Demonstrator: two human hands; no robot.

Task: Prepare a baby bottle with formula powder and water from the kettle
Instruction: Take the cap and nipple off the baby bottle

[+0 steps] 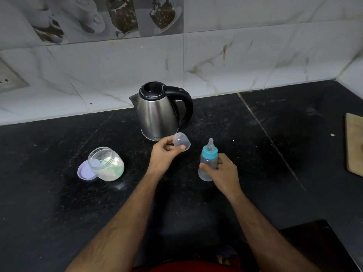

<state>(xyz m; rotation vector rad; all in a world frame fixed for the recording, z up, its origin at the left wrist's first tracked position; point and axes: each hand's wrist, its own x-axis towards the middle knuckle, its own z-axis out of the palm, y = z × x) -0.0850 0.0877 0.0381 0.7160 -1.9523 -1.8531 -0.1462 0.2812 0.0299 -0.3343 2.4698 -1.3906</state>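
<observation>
A: Far left first?

B: Clear plastic jar [107, 163], round, tipped toward cam, mouth open to the upper left. White powder inside w/ a pale green scoop, partly buried. Lilac lid [84, 171] lies flat on the counter, touching the jar's left side, partly behind it.

A: Counter?

B: Black speckled stone counter [49, 193], matte, dusty white smudges near the jar. Grey-veined marble-look tiles behind.

A: Kettle?

B: Steel kettle [159, 112], brushed metal body, upright, black lid shut, black loop handle to the right, spout to the left. Stands at the back, center.

A: Hands?

B: Left hand [163, 156] is just in front of the kettle, fingers curled, thumb and fingertips pinching a clear dome cap [182, 141]. Cap's off the bottle, lying sideways, open end to the lower right.

A: Bottle?

B: Baby bottle [208, 160], translucent plastic, teal collar, clear silicone teat on top. Long axis near vertical, teat up and leaning slightly away from cam. Right hand [224, 171] wraps the lower body, thumb across the front. Can't tell if the base is touching the counter. Contents: can't tell.

A: Far right?

B: Wooden board [355, 142], pale, rounded corner, cut off by the frame edge, well apart from the rest.
</observation>
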